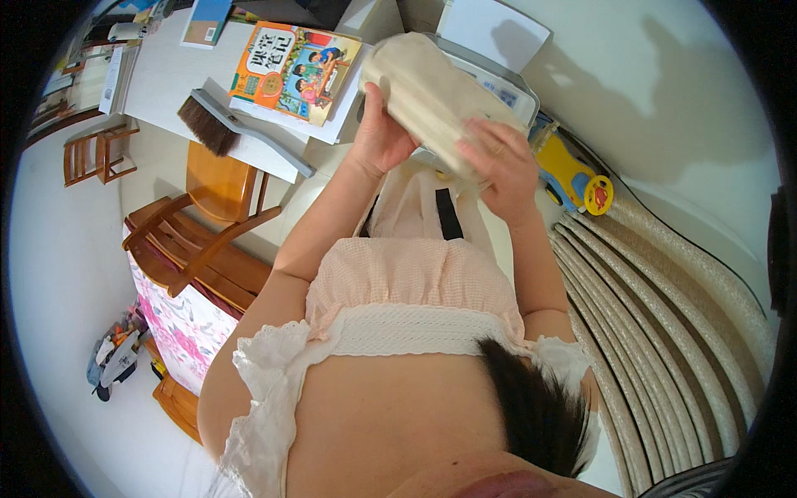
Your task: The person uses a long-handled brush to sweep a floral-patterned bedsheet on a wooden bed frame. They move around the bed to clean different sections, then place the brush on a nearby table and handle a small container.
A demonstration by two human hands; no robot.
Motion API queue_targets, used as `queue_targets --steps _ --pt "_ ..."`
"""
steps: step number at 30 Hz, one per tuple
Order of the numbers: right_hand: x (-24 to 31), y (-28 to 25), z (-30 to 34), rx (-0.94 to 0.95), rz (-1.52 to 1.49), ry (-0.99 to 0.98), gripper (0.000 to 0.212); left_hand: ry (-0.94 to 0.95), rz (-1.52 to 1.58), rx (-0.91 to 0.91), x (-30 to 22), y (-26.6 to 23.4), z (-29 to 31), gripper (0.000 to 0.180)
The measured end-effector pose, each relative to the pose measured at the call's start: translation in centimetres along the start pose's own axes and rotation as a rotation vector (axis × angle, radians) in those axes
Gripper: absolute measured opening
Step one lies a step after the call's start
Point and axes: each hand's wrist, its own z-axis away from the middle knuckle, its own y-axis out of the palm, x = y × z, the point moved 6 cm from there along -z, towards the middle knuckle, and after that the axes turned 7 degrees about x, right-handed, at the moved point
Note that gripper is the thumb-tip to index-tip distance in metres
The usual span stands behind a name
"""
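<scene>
**Cloth bundle in both hands, above the white desk's corner**

Take the white desk [170, 79] as your marker. The ribbed beige curtain [664, 307] hangs well to its right, and the wooden chair [207, 232] stands just below its front edge.

You hold the cream cloth bundle [432, 91] up in the air, at the desk's right corner, over a white machine [510, 87] that sits there. It looks rolled or folded into a thick pad. Whether you are still folding it or only lifting it, I cannot tell, and it has not been set down anywhere.

Your left hand [380, 133] is clamped on the bundle's lower left side, thumb up over the cloth. Your right hand [502, 170] lies on its near end, fingers spread and curled over it.

On the desk lie a colourful book [295, 70] and a hand brush [212, 120]. A yellow toy car [573, 178] sits right of the desk, below the machine.
</scene>
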Motion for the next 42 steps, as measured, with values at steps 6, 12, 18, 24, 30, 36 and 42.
queue_targets --steps 6,12,18,24,30,36,42 --pt "3.9 0.6 -0.3 -0.02 0.219 -0.262 0.018 0.112 0.052 -0.022 -1.8 0.2 1.4 0.077" --pt "4.6 1.8 -0.4 -0.02 0.249 -0.258 0.017 0.151 0.101 -0.021 -3.1 0.0 2.0 0.07" --pt "3.5 3.2 0.2 0.0 0.198 -0.08 0.026 0.109 0.027 -0.141 -3.2 -0.9 2.4 0.065" --pt "0.3 7.0 4.2 0.114 -0.15 0.128 0.04 -0.122 0.135 -0.273 0.1 -4.7 4.8 0.059" --pt "-7.8 12.4 10.7 0.12 -0.742 1.006 0.033 -0.252 0.087 -0.582 3.4 -11.2 8.2 0.048" --pt "-16.0 15.9 15.2 -0.155 -1.348 1.292 0.048 -0.292 -0.006 -0.531 2.9 -11.3 7.3 0.038" --pt "-18.3 19.4 16.5 -0.308 -1.688 1.312 0.05 -0.272 -0.004 -0.621 2.8 -13.6 8.5 0.033"
